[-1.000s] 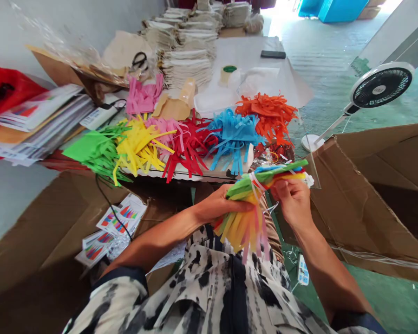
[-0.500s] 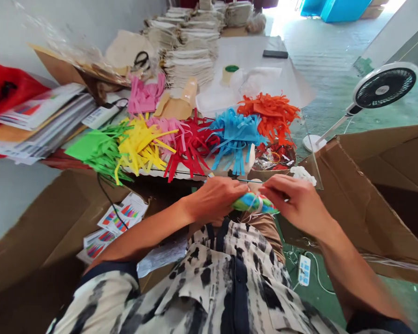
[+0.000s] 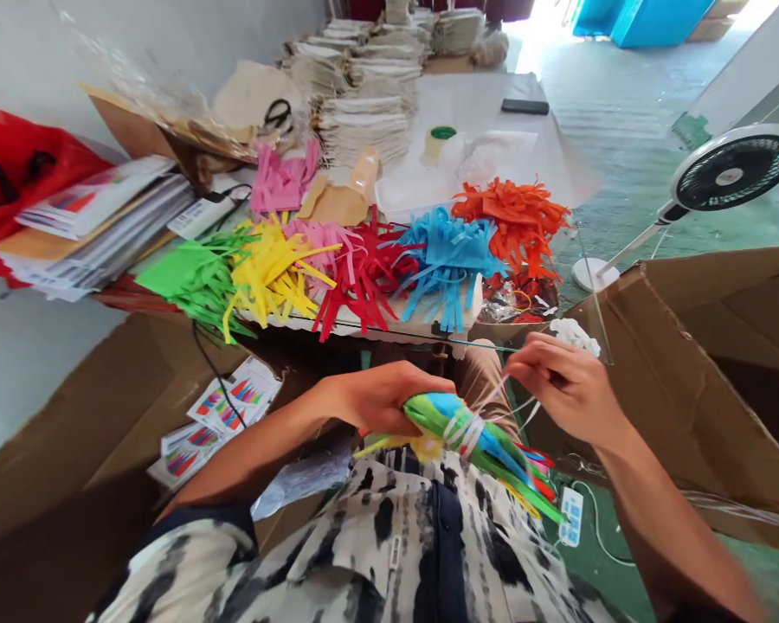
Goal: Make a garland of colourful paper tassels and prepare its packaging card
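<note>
My left hand (image 3: pixel 389 394) is closed around a bundle of multicoloured strips (image 3: pixel 493 450), mostly green and blue with some red and yellow ends. White string (image 3: pixel 466 431) is wound round the bundle's middle. From there the string runs up to my right hand (image 3: pixel 562 381), whose fingers pinch it. The bundle tilts down to the right above my lap. Beyond my hands, along the table's near edge, lie fringed heaps: green (image 3: pixel 191 277), yellow (image 3: pixel 273 272), red (image 3: pixel 370 272), blue (image 3: pixel 451 247) and orange (image 3: pixel 512 216).
Open cardboard boxes stand at the right (image 3: pixel 707 346) and left (image 3: pixel 84 389). A white fan (image 3: pixel 730 173) rises behind the right box. Stacks of cream cloth (image 3: pixel 363 121), scissors (image 3: pixel 277 114) and a tape roll (image 3: pixel 438 143) lie on the table. A power strip (image 3: pixel 571 517) is on the floor.
The bundle has come lower and into fuller view, its right end tilted down. My right hand has drawn away from it to the right, pulling the string out.
</note>
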Motion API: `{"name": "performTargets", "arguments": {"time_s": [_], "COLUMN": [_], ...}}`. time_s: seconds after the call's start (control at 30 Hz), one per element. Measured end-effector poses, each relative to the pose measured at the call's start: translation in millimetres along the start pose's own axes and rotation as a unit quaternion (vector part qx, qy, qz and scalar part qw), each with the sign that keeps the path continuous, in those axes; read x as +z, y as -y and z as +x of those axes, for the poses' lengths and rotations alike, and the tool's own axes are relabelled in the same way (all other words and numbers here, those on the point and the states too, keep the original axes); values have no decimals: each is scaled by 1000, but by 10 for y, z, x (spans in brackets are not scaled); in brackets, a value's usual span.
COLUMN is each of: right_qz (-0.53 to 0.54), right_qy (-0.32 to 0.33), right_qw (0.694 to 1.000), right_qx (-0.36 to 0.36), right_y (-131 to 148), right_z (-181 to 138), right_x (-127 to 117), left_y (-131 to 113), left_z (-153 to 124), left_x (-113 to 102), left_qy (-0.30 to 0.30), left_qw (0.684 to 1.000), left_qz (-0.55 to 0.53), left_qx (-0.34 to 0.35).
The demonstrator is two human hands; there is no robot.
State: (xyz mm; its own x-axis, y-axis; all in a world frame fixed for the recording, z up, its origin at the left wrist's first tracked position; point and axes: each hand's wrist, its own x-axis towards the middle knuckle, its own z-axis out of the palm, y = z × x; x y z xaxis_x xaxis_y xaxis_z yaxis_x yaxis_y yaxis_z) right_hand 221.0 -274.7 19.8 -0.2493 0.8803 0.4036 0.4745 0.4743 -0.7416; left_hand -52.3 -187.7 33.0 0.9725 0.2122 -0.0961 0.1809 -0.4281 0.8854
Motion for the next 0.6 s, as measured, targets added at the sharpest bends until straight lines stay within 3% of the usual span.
{"name": "performTargets", "arguments": {"time_s": [0.03,0.1,0.17,0.2,0.23,0.3,0.37,0.4,0.43,0.5,0.57,0.6], "right_qz": [6,32,47,50,49,36,28,31,36,44,35,27], "right_qy": [10,62,89,94,88,47,16,17,29,58,89,98], "right_qw": [1000,997,995,994,995,998,999,999,999,997,995,994], "right_qx": [2,-13,-28,-30,-23,-5,6,7,7,-2,-22,-31], "right_y": [-36,-85,-69,-44,-18,3,-31,-56,-75,-69,0,43], "right_z": [21,3,-61,-88,-104,-94,-60,-49,-48,-74,-102,-101], "right_x": [59,228,338,338,303,188,138,165,224,375,452,437], "left_y": [1,34,68,73,68,40,23,28,43,84,106,101], "left_z": [-6,-10,-20,-31,-45,-77,-94,-93,-87,-67,-59,-65], "left_x": [-8,-49,-101,-119,-128,-114,-75,-55,-40,-27,-25,-20], "left_qy": [-13,-146,-277,-297,-278,-151,-24,-5,-32,-176,-283,-283], "left_qw": [998,984,960,952,951,974,998,1000,996,977,956,953], "left_qz": [-57,-103,-28,36,95,141,51,-17,-78,-121,-29,39], "left_qx": [24,22,-34,-67,-93,-91,-34,-7,9,-6,-71,-101]}}
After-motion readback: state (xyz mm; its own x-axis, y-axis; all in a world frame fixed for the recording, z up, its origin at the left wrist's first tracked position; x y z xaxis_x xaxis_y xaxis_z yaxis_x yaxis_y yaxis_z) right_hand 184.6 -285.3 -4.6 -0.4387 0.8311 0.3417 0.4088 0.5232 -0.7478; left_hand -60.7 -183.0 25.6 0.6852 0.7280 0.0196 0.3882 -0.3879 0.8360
